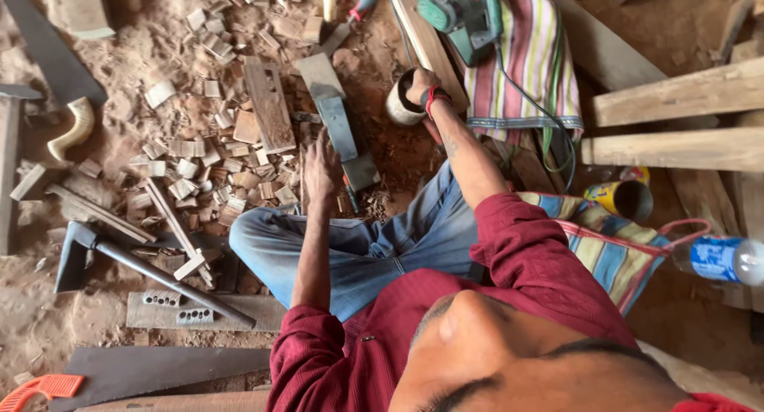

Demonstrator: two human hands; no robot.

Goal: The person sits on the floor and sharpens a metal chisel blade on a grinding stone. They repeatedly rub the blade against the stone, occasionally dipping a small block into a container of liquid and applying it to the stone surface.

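Cup: pale round cup point(400, 102) on the dirt floor point(668, 22), lying on its side, open mouth turned toward the person's right, short axis roughly level; sits beside the long plank point(426, 38) and just left of the striped cloth point(517, 62).
Right hand: right hand point(422, 84) with grip closed over the cup's rim from above, red band at the wrist.
Left hand: left hand point(321, 167) spread flat, fingers loose and holding nothing, resting on the floor by the wood plane.
Wood plane: grey wood plane point(338, 122) lying flat, long axis running from upper left down to lower right, between the two hands.
Around: green power tool point(461, 10) on the striped cloth; carved wood block point(269, 103) among scattered offcuts point(191, 153); adze point(119, 257) lying left of the knee; blue-labelled bottle point(720, 258) far right.
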